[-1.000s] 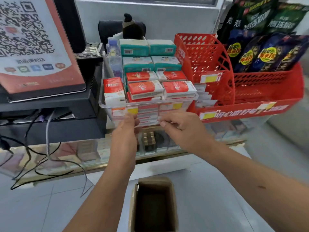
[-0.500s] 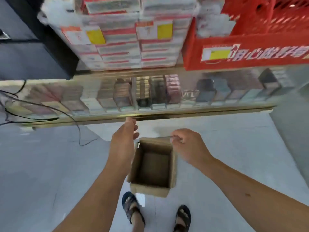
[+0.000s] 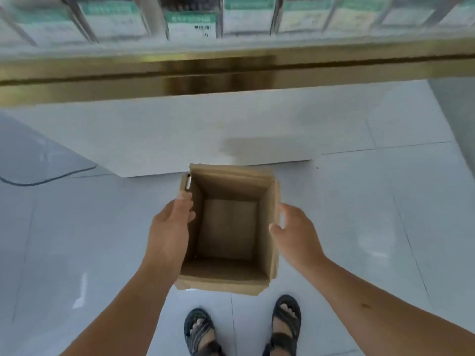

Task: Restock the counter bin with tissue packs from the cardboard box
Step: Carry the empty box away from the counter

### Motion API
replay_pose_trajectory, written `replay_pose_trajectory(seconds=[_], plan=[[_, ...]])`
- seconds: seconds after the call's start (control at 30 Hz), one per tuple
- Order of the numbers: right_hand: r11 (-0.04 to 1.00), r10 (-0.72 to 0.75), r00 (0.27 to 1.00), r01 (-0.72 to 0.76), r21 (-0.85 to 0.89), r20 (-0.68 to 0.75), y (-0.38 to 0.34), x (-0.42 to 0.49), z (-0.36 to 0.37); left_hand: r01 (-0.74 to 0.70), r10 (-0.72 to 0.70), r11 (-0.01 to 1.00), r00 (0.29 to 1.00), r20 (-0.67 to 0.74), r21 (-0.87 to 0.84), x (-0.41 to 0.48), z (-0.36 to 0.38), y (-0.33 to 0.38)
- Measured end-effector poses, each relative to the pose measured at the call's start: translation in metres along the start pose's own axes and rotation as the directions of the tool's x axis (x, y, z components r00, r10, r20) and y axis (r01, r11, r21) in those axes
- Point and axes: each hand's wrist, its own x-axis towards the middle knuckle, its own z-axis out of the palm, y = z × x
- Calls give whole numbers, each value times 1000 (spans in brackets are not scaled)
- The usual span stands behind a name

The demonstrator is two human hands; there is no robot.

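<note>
Left hand (image 3: 169, 227) around cardboard box (image 3: 226, 227) rim (right hand (image 3: 295, 232) half-open alongside)

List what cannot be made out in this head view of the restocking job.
Counter bin: head view, beyond the top edge.
Display case labels: head view, blurred.
Left hand hold on the cardboard box: head view, fingers partly hidden by the hand's back.
Sandals: head view, cut by the bottom edge.

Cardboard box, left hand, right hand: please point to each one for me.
cardboard box (image 3: 231, 186), head view, inner far wall.
left hand (image 3: 168, 229), head view, back of the hand.
right hand (image 3: 299, 233), head view, back of the hand.
</note>
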Motion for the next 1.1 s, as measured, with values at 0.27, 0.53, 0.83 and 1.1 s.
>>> replay_pose_trajectory(seconds=[0.27, 0.53, 0.83, 1.1], plan=[[999, 42, 991, -43, -1, -128, 36, 48, 75, -54, 63, 997, 981, -185, 52, 83, 14, -54], [999, 41, 978, -41, 5, -205, 49, 55, 105, -61, 61, 998, 981, -184, 8, 109, 22, -85], [1000, -15, 966, 21, 19, -258, 28, 28, 74, -76, 63, 995, 979, -191, -63, 78, 2, -58], [996, -70, 963, 84, 43, -261, -43, -51, 9, -49, 18, 989, 977, -213, -141, -21, -69, 11]])
